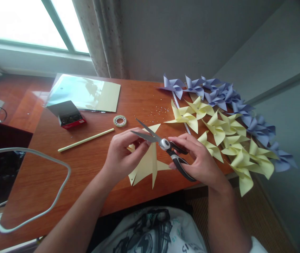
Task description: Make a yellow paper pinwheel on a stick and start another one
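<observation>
at the frame's centre the right hand (201, 160) grips open scissors (163, 144), fingers through the handles; the left hand (122, 154) pinches yellow paper (147, 165) above the desk (86, 165), pinwheels (218, 130) at right.

On my wooden desk (86, 165) I see a tape roll (119, 121); a yellow stick (85, 140) lies near a small red box (69, 115); yellow pinwheels (218, 131) and purple pinwheels (234, 102) crowd the far corner; a white cable (60, 191) loops nearby
</observation>
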A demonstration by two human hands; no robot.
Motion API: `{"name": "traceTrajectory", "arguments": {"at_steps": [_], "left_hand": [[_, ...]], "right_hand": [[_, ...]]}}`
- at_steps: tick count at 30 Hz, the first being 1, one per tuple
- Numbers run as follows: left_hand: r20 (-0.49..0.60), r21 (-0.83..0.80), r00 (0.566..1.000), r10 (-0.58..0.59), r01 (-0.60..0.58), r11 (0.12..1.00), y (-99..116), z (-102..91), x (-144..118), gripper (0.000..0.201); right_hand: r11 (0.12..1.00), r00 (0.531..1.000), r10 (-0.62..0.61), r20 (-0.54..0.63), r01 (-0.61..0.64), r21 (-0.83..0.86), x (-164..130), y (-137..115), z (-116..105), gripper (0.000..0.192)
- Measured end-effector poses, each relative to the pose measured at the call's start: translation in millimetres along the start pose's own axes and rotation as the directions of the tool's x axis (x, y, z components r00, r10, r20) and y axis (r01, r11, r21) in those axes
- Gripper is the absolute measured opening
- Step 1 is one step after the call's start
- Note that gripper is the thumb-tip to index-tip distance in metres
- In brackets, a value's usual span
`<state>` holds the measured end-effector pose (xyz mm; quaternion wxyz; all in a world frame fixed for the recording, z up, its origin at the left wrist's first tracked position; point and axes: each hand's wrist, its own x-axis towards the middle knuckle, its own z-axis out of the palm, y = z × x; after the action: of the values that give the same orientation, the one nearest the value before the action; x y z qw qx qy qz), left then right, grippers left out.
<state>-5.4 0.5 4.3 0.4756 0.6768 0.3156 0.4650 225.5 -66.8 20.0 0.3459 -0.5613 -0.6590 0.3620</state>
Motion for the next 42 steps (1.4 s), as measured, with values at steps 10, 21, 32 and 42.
{"name": "traceTrajectory", "arguments": {"at_steps": [10, 21, 32, 42], "left_hand": [[0.012, 0.015, 0.999, 0.050, -0.050, 0.999, 0.5, -0.7, 2.0, 0.015], [0.012, 0.047, 0.999, 0.053, -0.053, 0.997, 2.7, 0.0, 3.3, 0.014], [-0.073, 0.072, 0.994, -0.078, 0.083, 0.994, 0.7, 3.2, 0.7, 0.011], [-0.132, 0.009, 0.983, -0.127, 0.130, 0.992, -1.1, 2.6, 0.9, 0.014]], "right_hand": [[1.000, 1.000, -0.010, -0.001, 0.010, -0.024, -0.4, -2.7, -2.8, 0.059], [0.998, 1.000, -0.016, 0.007, 0.017, -0.054, -0.2, -5.9, -4.2, 0.056], [0.989, 0.982, 0.110, -0.151, -0.094, 0.111, 15.1, 5.4, 8.6, 0.049], [0.617, 0.963, 0.250, 0.105, -0.242, 0.749, 63.0, 15.0, 27.6, 0.051]]}}
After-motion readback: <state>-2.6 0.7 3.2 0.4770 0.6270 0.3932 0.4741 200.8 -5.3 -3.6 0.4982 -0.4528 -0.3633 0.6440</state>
